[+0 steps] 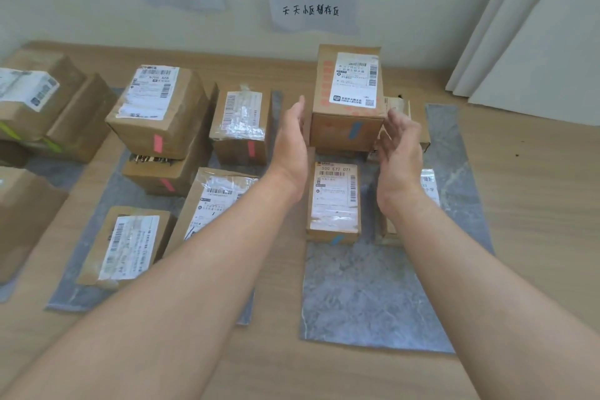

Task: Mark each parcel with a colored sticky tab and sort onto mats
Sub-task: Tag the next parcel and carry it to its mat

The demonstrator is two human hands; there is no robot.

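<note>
Below handwritten wall signs (310,11), the wooden counter (535,204) carries grey mats (107,204) of parcels. Our left hand (290,140) and right hand (401,146) flank the blue-tabbed carton (347,97) stacked on the right mat (373,295), fingers (298,114) straight, gripping nothing; placing looks done, so next we need an unmarked parcel.

matt brown cardboard parcels (346,97) under glossy tape, on seemingly stone-patterned grey mats (367,295) over wood-grain table (535,204).

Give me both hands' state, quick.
Left hand: open, fingers straight, holding nothing, beside the blue-tabbed box.
Right hand: open, fingers relaxed, holding nothing.
</note>
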